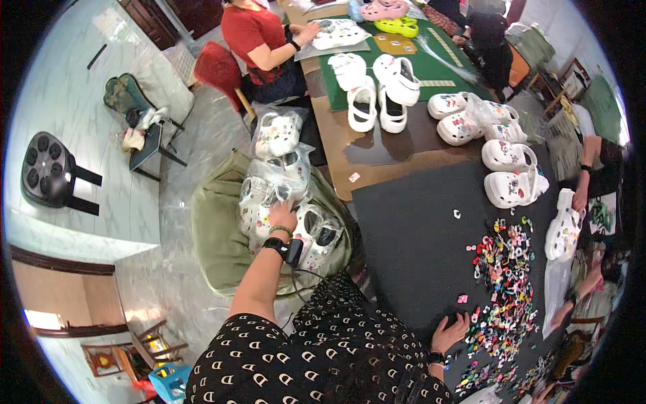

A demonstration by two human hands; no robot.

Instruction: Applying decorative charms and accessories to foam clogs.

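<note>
My left hand reaches into a large olive-green sack on the left, its fingers closed on a clear plastic bag of white clogs. The fingertips are partly hidden against the plastic. More bagged white clogs are piled at the sack's far side. On the right, my right hand lies on the black mat with its fingers apart and nothing in them. Beside it spreads a heap of small colourful shoe charms. A single pink charm lies just beyond its fingers.
White clogs stand on the table's far part, and more decorated clogs sit beyond the charms. A person in red handles a bagged pair at the far left. Other people's hands work along the right edge. A red chair stands nearby.
</note>
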